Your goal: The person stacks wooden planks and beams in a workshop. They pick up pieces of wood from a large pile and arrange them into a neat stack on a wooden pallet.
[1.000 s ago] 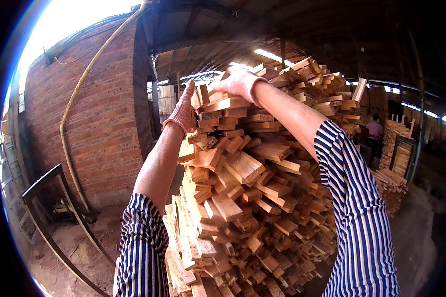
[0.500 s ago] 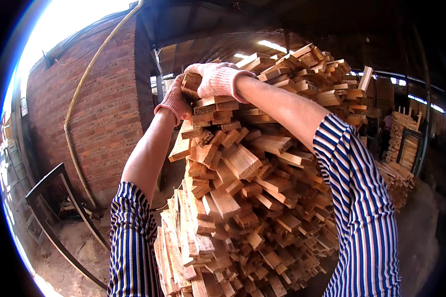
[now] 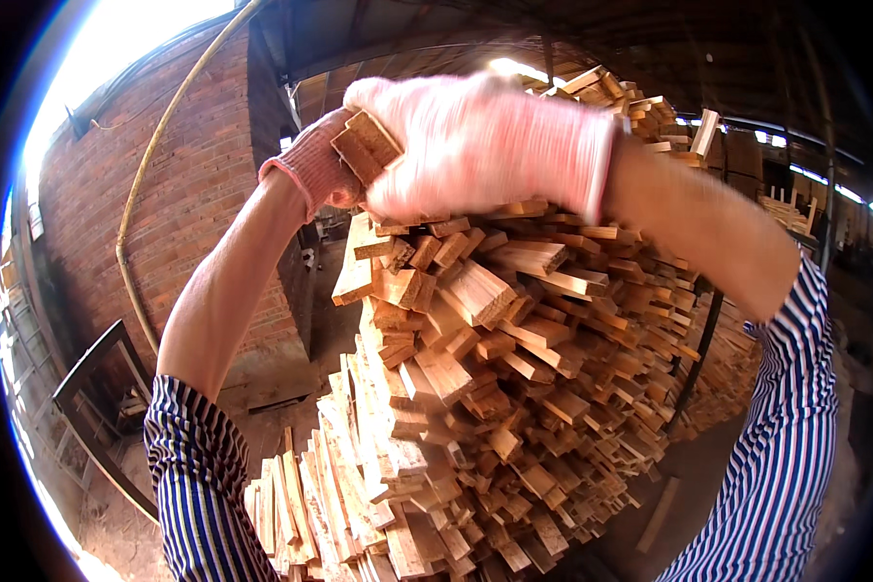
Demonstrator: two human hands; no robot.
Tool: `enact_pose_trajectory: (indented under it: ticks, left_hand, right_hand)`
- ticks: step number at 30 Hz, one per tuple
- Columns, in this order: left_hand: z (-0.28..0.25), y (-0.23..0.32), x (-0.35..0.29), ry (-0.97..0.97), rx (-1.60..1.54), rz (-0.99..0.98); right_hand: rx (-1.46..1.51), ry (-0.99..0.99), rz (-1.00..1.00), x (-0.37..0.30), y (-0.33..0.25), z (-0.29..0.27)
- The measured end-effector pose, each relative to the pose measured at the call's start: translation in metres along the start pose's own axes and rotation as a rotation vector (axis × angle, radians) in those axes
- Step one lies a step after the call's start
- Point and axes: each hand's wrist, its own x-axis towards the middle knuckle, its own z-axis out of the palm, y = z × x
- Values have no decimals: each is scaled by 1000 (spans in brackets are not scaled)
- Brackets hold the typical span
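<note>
Both my hands wear pink knitted gloves and are raised above a tall stack of wooden strips point(image 3: 475, 291). Between them is a small bunch of sawn wooden strips point(image 3: 367, 147), its cut ends turned toward me. My left hand point(image 3: 318, 167) is closed round the bunch from the left, its fingers partly hidden behind the wood. From the right, my right hand point(image 3: 475, 145) grips the same bunch; motion blurs this glove, and it covers part of the stack's top. Below, the strip ends jut out unevenly at many lengths.
A brick wall point(image 3: 165, 194) with a yellow hose point(image 3: 145, 170) hanging along it stands at the left. Near it leans a dark metal frame point(image 3: 97, 427). More wood is piled point(image 3: 723, 373) at the right behind a dark post. One loose strip point(image 3: 658, 514) lies on the floor.
My hands have come closer to me, lifting the bunch of strips off the top left of the stack. My right elbow has swung outward to the right.
</note>
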Motion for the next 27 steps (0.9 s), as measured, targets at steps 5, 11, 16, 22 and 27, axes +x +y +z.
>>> enact_pose_trajectory:
  ticks: [5,11,16,22,27]
  left_hand:
    - [-3,2,3,-141,-74,-203]
    - [-30,-11,-28,-53,-50,-294]
    - [-79,-77,-53,-279,-567,-60]
    - [-88,-121,-69,-96,-500,-30]
    - [-67,-138,-191,-132,-480,132]
  right_hand:
    - [447,110,405,35,67,-10]
    - [1302,-237,285,59,36,64]
    - [916,-310,270,98,-3,71]
    - [-273,-25,-358,57,-45,74]
    - [674,-21,219,-129,-124,94]
